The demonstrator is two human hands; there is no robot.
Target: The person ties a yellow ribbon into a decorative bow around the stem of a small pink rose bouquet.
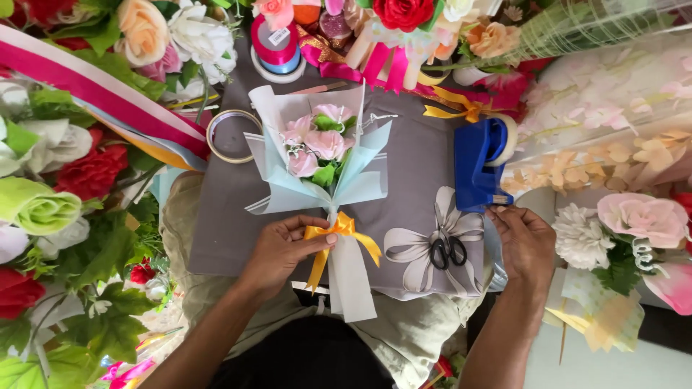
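While my left hand [282,248] pinches the yellow bow [342,229] at the neck of the small bouquet [321,155], thumb and fingers closed on the ribbon, the bouquet lies flat in the middle of the grey board [231,223] on my lap. Its long axis runs straight away from me: pink blooms toward the far edge, the white wrapped stem [351,284] hanging over the near edge. My right hand [526,241] is off at the board's right edge, fingers curled together and fingertips touching the mouth of the blue tape dispenser [477,169]; whether it already grips a strip of tape I cannot tell. So the bouquet's neck lies to the left of that hand and a little nearer me, and the left hand is by far the closer one to it. Between the right hand and the bow lie the black scissors [447,252], resting on a grey and white ribbon bow [422,248] near the board's near right corner. A ring of tape [216,148] sits at the far left, a pink ribbon spool [274,43] beyond the far edge, and fake flowers crowd both sides.
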